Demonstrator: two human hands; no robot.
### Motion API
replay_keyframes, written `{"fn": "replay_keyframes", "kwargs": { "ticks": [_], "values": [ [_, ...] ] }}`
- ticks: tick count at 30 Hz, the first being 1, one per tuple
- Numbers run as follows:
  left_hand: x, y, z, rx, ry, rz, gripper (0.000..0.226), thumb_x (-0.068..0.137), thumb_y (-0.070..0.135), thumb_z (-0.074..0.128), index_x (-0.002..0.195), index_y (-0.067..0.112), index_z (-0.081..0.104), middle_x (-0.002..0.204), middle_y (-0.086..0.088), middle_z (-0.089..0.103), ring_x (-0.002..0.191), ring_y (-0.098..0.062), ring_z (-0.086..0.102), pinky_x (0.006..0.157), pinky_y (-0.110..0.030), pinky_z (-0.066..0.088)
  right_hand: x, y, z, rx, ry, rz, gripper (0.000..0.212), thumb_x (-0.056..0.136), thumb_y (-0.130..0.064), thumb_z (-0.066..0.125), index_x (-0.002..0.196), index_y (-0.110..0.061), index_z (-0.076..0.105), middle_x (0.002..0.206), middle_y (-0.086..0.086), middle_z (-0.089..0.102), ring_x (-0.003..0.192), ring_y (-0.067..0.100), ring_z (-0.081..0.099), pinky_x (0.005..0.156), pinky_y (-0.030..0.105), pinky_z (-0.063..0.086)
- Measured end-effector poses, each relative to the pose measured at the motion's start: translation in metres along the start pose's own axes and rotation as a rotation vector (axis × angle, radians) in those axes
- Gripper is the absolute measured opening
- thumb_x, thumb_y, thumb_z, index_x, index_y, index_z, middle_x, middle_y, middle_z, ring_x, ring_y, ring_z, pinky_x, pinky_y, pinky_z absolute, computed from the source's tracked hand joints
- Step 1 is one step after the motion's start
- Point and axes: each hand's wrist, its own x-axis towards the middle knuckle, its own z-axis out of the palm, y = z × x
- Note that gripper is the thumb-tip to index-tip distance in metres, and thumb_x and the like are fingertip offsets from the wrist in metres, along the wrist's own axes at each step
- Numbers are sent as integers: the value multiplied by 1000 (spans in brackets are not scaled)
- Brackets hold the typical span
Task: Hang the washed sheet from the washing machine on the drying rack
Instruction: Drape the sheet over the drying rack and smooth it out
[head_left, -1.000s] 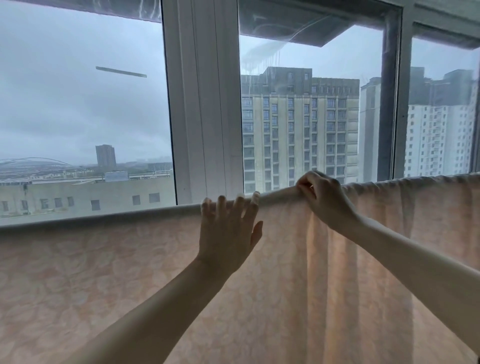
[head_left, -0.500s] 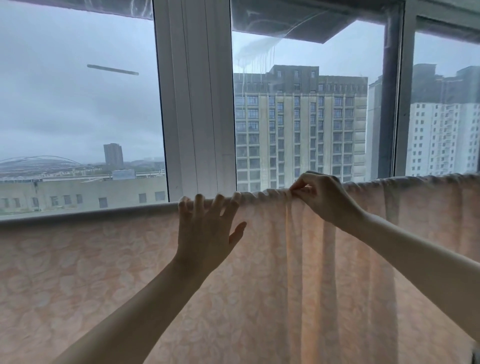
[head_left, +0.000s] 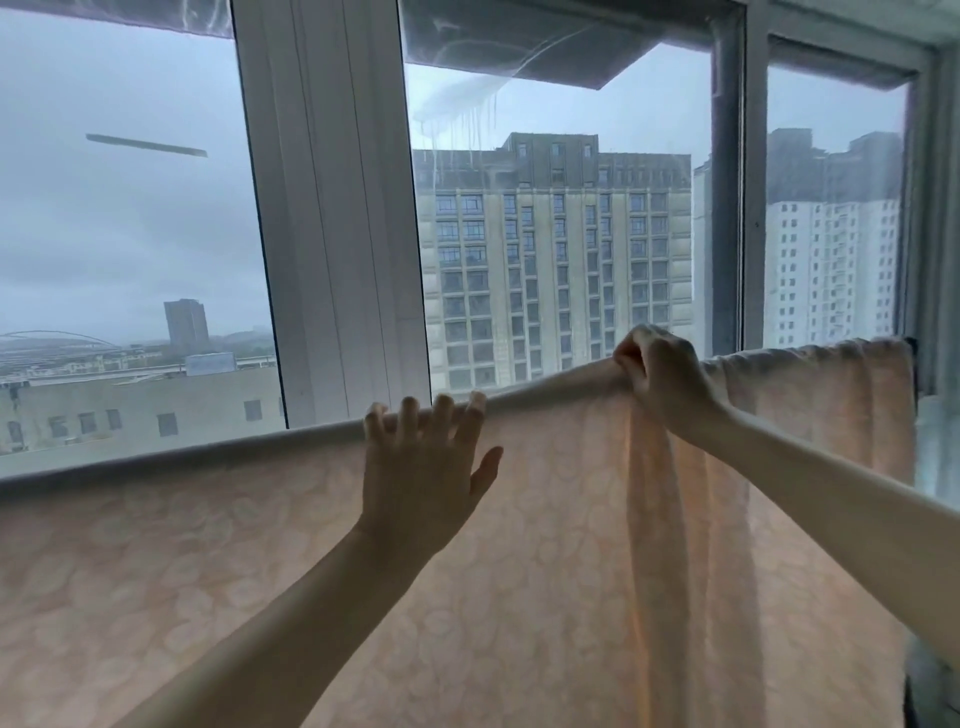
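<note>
Grey-lit windows (head_left: 130, 234), tower blocks (head_left: 553, 260) beyond

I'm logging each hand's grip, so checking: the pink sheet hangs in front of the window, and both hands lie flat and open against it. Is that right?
Not both. The left hand lies flat and open against the sheet, but the right hand has its fingers curled, gripping the sheet's bunched top edge, as the head view shows.
</note>
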Motion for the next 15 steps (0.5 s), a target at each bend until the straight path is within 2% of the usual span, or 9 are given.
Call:
{"fn": "replay_keyframes", "kwargs": {
  "ticks": [8,13,15],
  "values": [
    [22,43,7,-30,31,23,61,87,63,44,126,16,53,107,-8,62,89,-32,59,78,-46,46,-8,4,-9,43,-9,-97,5,91,-7,60,94,-9,63,88,-2,60,80,11,56,75,18,46],
    [34,58,12,-60,59,36,60,86,60,43,121,13,56,104,-9,63,88,-33,60,76,-47,47,-11,19,-27,65,-70,-139,15,90,-3,60,100,-9,68,95,-1,69,87,9,63,85,20,51],
    [37,66,13,-65,56,39,61,86,60,43,121,12,56,103,-9,64,88,-33,60,76,-47,46,-14,28,-33,60,-105,-149,17,89,-3,63,104,-9,69,99,-1,69,90,8,63,85,16,50]
  ]
}}
